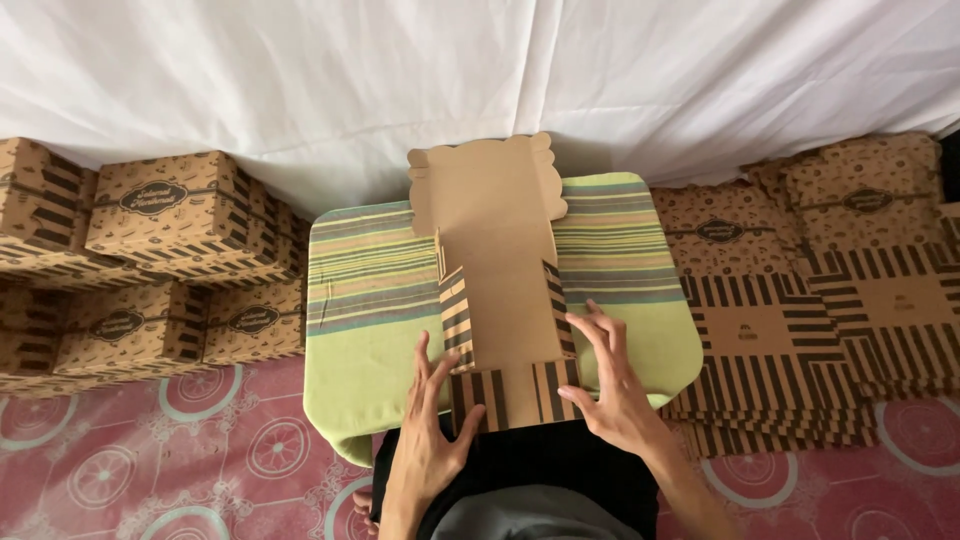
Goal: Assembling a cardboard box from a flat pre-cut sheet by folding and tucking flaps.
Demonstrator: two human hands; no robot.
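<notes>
Where the green striped cloth (370, 300) covers a low table, one unfolded box blank (500, 270) lies flat, side flaps raised. Left hand (428, 425) and right hand (612, 385) press its near flaps, fingers spread, gripping nothing. Folded boxes (150, 260) left; flat blanks (800, 320) right.

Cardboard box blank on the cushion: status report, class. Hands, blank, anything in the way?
Left hand, right hand: open, pressing either side of the blank. Side flaps raised. Green striped cushion beneath. Nothing obstructing.
</notes>
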